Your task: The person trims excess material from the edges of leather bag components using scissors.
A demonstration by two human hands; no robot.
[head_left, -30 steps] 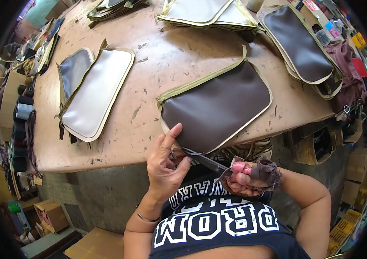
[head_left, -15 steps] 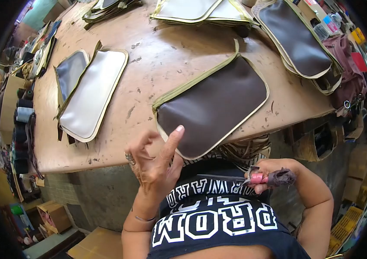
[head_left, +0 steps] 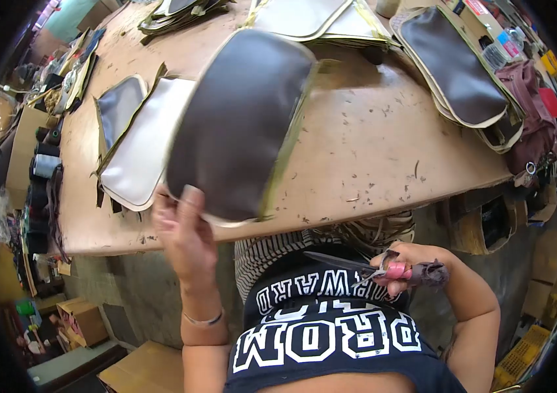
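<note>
A dark brown leather pouch piece (head_left: pixel 239 124) with pale edges and a greenish strip along one side is lifted over the table. My left hand (head_left: pixel 185 229) pinches it by its lower left corner, the thumb on top. Near my chest, my right hand (head_left: pixel 401 259) is closed around scissors (head_left: pixel 336 261) with dark blades pointing left and handles wrapped in pink and dark cloth. Partly behind the raised piece lies a pale piece (head_left: pixel 139 141), beside a smaller grey one (head_left: pixel 121 110).
The worktable (head_left: pixel 350 150) carries scattered thread scraps. Dark pouch pieces (head_left: pixel 452 65) are stacked at the right, white ones (head_left: pixel 298 16) at the back. A mauve bag (head_left: pixel 531 118) hangs by the right edge. Thread spools (head_left: pixel 46 165) line the left, and cardboard boxes (head_left: pixel 82 321) sit below.
My left hand has taken hold of the dark brown pouch piece, lifted it off the table, turned it more upright and carried it left. The right hand with the scissors has hardly moved.
</note>
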